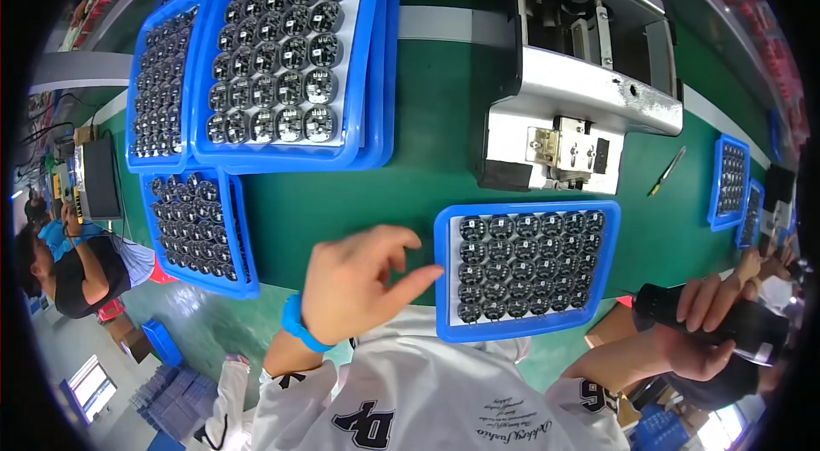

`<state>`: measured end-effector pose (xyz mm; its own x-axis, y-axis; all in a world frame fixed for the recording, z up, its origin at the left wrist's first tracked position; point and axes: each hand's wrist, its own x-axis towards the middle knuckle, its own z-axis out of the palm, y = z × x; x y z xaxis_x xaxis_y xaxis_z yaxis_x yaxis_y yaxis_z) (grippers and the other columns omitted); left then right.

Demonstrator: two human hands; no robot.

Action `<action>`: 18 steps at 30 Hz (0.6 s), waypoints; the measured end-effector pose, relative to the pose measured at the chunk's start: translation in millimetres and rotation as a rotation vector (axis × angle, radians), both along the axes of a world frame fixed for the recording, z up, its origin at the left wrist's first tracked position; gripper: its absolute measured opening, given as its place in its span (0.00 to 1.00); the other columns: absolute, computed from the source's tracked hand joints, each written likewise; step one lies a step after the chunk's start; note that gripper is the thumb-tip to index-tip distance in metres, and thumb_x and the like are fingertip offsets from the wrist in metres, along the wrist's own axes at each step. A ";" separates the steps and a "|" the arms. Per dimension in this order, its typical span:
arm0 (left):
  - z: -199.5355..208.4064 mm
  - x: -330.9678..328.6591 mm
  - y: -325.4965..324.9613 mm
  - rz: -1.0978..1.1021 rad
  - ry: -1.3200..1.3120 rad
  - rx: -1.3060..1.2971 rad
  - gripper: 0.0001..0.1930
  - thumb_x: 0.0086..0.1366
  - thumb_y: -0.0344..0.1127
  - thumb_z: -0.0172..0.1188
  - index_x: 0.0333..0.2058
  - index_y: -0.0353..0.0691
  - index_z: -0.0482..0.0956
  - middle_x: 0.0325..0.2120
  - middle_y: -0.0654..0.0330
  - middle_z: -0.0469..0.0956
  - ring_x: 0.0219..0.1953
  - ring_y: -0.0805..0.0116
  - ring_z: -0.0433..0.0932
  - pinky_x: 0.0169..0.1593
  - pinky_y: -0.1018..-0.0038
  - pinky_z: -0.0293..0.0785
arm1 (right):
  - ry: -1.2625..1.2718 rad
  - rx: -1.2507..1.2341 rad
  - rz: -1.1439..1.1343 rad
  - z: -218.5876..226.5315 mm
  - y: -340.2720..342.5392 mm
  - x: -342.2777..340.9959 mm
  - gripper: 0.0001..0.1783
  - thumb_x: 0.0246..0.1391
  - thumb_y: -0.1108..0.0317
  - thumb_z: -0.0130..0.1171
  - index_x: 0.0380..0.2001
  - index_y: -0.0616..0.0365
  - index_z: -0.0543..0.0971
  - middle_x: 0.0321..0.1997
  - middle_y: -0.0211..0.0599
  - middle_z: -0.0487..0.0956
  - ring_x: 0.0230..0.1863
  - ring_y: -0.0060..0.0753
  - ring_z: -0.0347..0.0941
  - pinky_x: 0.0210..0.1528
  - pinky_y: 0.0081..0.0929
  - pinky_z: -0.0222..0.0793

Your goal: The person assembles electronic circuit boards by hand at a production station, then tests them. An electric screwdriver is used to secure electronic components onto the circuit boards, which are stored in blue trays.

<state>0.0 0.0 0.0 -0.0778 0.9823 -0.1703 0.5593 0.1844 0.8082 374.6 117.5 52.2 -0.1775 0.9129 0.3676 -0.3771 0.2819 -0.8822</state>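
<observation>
My left hand [359,280], with a blue band at the wrist, hovers at the left side of a blue tray [442,314]. Its fingers are bent but apart, and nothing is in them. The thumb tip reaches the tray's left rim; whether it touches I cannot tell. Rows of small round black parts with circuit boards [523,267] sit on a white liner in this tray, close to my body. Off to the right, my right hand [696,340] is wrapped round a black electric screwdriver [653,306], its thin tip pointing left towards the tray.
A metal bench machine [589,92] stands beyond the tray on the green table [427,126]. Stacked blue trays [371,109] of similar parts fill the left, with a smaller blue tray [243,254] nearer. A thin pen-like tool [668,171] lies right of the machine. Other people sit on both sides.
</observation>
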 end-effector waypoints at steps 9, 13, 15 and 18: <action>-20.3 22.0 27.3 -0.045 0.095 0.350 0.24 0.46 0.32 0.83 0.45 0.43 0.89 0.34 0.61 0.67 0.34 0.62 0.67 0.36 0.68 0.66 | 0.108 0.013 0.067 17.0 10.1 -85.6 0.37 0.63 0.48 0.71 0.62 0.60 0.67 0.24 0.29 0.76 0.15 0.23 0.70 0.15 0.21 0.69; -29.4 29.3 27.7 -0.040 0.121 0.380 0.23 0.46 0.31 0.82 0.44 0.43 0.89 0.35 0.61 0.67 0.34 0.61 0.66 0.36 0.67 0.65 | 0.089 -0.019 0.050 18.6 1.6 -111.7 0.37 0.65 0.41 0.66 0.62 0.57 0.67 0.23 0.32 0.76 0.13 0.26 0.70 0.13 0.26 0.71; -30.3 30.8 26.6 -0.023 0.173 0.410 0.22 0.46 0.30 0.82 0.43 0.43 0.89 0.35 0.61 0.68 0.35 0.61 0.67 0.36 0.67 0.65 | 0.132 -0.027 0.178 16.8 0.4 -120.8 0.40 0.66 0.40 0.65 0.66 0.57 0.65 0.26 0.36 0.78 0.17 0.33 0.73 0.17 0.33 0.73; -36.8 32.1 26.4 0.000 0.193 0.470 0.21 0.46 0.30 0.81 0.42 0.43 0.90 0.35 0.61 0.69 0.35 0.60 0.67 0.36 0.67 0.65 | 0.148 0.083 0.099 8.6 -4.8 -157.1 0.34 0.70 0.44 0.56 0.60 0.65 0.69 0.26 0.33 0.73 0.19 0.27 0.69 0.21 0.26 0.65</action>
<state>32.1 26.4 -36.8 -0.0642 0.9494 0.3073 0.7069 -0.1741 0.6856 217.6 112.7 60.8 -0.2038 0.8591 0.4695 -0.5303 0.3062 -0.7906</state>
